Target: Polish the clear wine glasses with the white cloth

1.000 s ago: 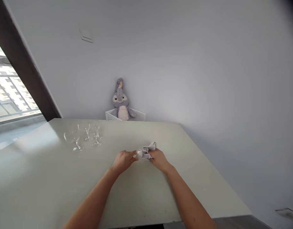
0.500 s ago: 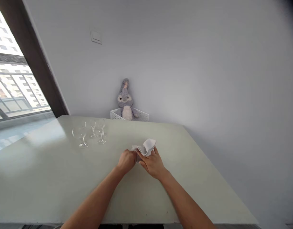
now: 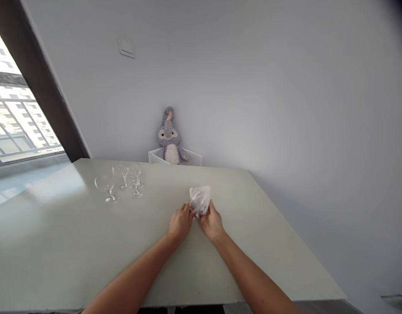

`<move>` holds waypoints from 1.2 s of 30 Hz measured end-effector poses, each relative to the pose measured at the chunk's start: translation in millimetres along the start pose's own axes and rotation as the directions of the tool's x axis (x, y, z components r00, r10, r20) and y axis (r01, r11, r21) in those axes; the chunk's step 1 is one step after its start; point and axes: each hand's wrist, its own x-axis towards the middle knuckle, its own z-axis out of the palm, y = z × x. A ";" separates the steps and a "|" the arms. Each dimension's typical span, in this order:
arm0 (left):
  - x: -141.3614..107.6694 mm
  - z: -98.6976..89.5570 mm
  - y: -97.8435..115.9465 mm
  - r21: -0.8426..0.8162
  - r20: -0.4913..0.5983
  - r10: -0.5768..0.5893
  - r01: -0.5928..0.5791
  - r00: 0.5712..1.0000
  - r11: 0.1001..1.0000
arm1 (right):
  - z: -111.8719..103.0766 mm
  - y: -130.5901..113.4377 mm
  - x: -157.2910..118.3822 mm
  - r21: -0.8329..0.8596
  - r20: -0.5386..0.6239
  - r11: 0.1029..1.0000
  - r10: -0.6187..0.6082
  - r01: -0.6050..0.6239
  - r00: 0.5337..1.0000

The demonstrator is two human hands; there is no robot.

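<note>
Over the middle of the pale table [image 3: 99,248], a clear stemmed glass [image 3: 197,204] lies tilted against a white cloth [image 3: 205,192]. My left hand [image 3: 181,222] has its fingers closed on the lower part of the glass, near its stem. The cloth rests in my right hand [image 3: 213,221], whose fingers are wrapped round its right side and lower edge behind the glass. Part of the glass's base is hidden by my left fingers.
Several clear stemmed glasses [image 3: 112,199] stand upright at the table's back left. Behind the far edge, a grey plush toy [image 3: 171,141] sits in a white perforated basket [image 3: 196,160] against the wall. A window is at the left.
The cloth has opened out from its folded shape, and the glass now shows in front of it. Both hands have turned and shifted slightly; the view has moved a little.
</note>
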 end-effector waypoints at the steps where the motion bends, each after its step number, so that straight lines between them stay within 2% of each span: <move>1: -0.4 1.3 0.7 -0.035 -0.022 -0.036 0.035 0.999 0.999 | 4.3 5.8 -4.5 -0.008 0.050 1.000 -0.006 0.006 0.999; 3: -1.8 4.7 1.8 -0.111 -0.077 -0.049 0.041 0.996 0.993 | 10.1 14.3 -13.4 -0.086 0.136 0.995 -0.043 0.055 0.990; 5: -3.2 8.7 2.9 -0.175 -0.124 -0.018 -0.005 0.992 0.984 | 11.8 18.4 -19.5 -0.169 0.221 0.978 -0.086 0.125 0.971; 7: -3.4 11.4 4.1 -0.261 -0.115 -0.004 -0.026 0.993 0.965 | 9.6 19.2 -20.9 -0.231 0.274 0.957 -0.108 0.174 0.956; 8: -2.7 11.6 4.7 -0.334 -0.072 -0.006 -0.019 0.997 0.942 | 7.3 18.7 -19.7 -0.265 0.269 0.945 -0.119 0.192 0.956; 10: 0.3 8.8 5.5 -0.551 0.064 -0.015 0.048 0.998 0.833 | 1.1 16.6 -15.3 -0.373 0.199 0.908 -0.123 0.191 0.972; 12: 4.5 2.2 5.8 -0.766 0.187 -0.043 0.173 0.981 0.619 | -4.8 13.5 -10.9 -0.543 0.143 0.823 -0.106 0.167 0.984; 14: 8.2 -5.8 5.6 -0.872 0.243 -0.131 0.275 0.961 0.404 | -8.0 9.7 -9.6 -0.711 0.191 0.671 -0.103 0.210 0.976; 16: 10.6 -12.6 4.9 -0.912 0.247 -0.221 0.304 0.943 0.275 | -8.2 5.9 -11.6 -0.809 0.305 0.490 -0.124 0.326 0.944; 19: 13.1 -17.9 1.4 -0.954 0.199 -0.264 0.248 0.944 0.167 | -6.8 1.3 -16.3 -0.857 0.431 0.220 -0.189 0.466 0.882; 20: 14.4 -18.7 -0.9 -0.966 0.177 -0.285 0.222 0.942 0.133 | -6.7 0.2 -17.4 -0.850 0.485 0.119 -0.205 0.514 0.850; 22: 18.4 -20.7 -7.8 -0.980 0.137 -0.362 0.180 0.922 0.088 | -6.9 -0.6 -19.1 -0.777 0.628 -0.087 -0.186 0.624 0.756; 24: 24.0 -24.8 -17.7 -0.988 0.069 -0.447 0.122 0.892 0.091 | -6.2 0.6 -21.3 -0.650 0.756 -0.244 -0.106 0.720 0.646; 26: 29.5 -32.1 -29.5 -0.986 -0.068 -0.518 0.022 0.853 0.164 | -3.8 3.2 -25.5 -0.540 0.826 -0.324 -0.026 0.777 0.563; 28: 33.5 -41.7 -40.8 -0.956 -0.232 -0.547 -0.085 0.804 0.280 | -0.7 5.4 -31.5 -0.462 0.865 -0.333 0.037 0.822 0.501; 31: 35.0 -54.8 -50.7 -0.875 -0.432 -0.520 -0.201 0.737 0.441 | 2.2 2.5 -39.4 -0.424 0.895 -0.240 0.039 0.873 0.445; 32: 34.4 -57.2 -51.1 -0.838 -0.491 -0.495 -0.232 0.716 0.495 | 3.0 -0.6 -40.3 -0.435 0.897 -0.183 -0.005 0.882 0.441; 33: 33.3 -58.1 -49.9 -0.794 -0.548 -0.459 -0.261 0.699 0.550 | 4.1 -4.5 -39.9 -0.462 0.887 -0.124 -0.073 0.878 0.457; 34: 31.7 -57.4 -47.4 -0.743 -0.600 -0.410 -0.289 0.687 0.604 | 6.0 -8.7 -38.1 -0.505 0.858 -0.069 -0.151 0.860 0.492; 36: 27.2 -51.4 -39.3 -0.643 -0.658 -0.270 -0.337 0.703 0.688 | 12.7 -15.8 -30.7 -0.615 0.760 -0.002 -0.269 0.788 0.592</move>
